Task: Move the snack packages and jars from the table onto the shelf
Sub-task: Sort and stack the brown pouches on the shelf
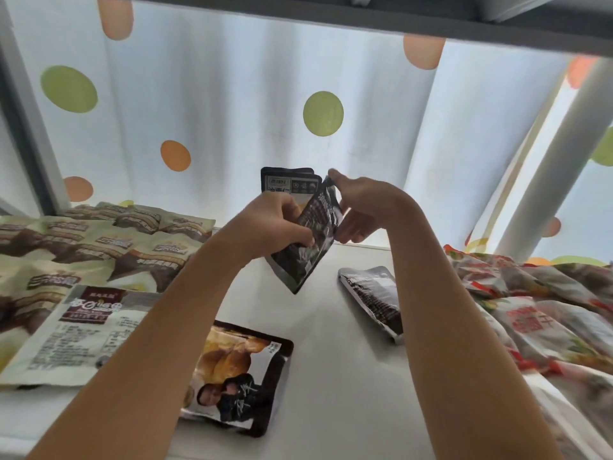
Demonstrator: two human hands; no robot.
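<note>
Landmark: the white shelf board under both arms.

Far left of the board: a heap of cream-and-brown soft snack packets, overlapping one another, reaching back to the dotted curtain.
In front of that heap: a flat white pouch with a maroon label, lying printed side up, partly under the left forearm.
Near the board's front edge, left of centre: a black-edged glossy pouch with a yellow food picture, lying flat, its left part hidden by the forearm.

Above the board's middle: the left hand has its grip curled round a small stack of black foil packets, held upright.
The right hand pinches the top corner of one tilted black foil packet; its lower corner hangs clear of the board. This packet touches the left fingers.

Right of centre: another black foil packet lies flat on the board, alone.
Far right: a pile of red-and-white printed bags, crumpled together.
</note>
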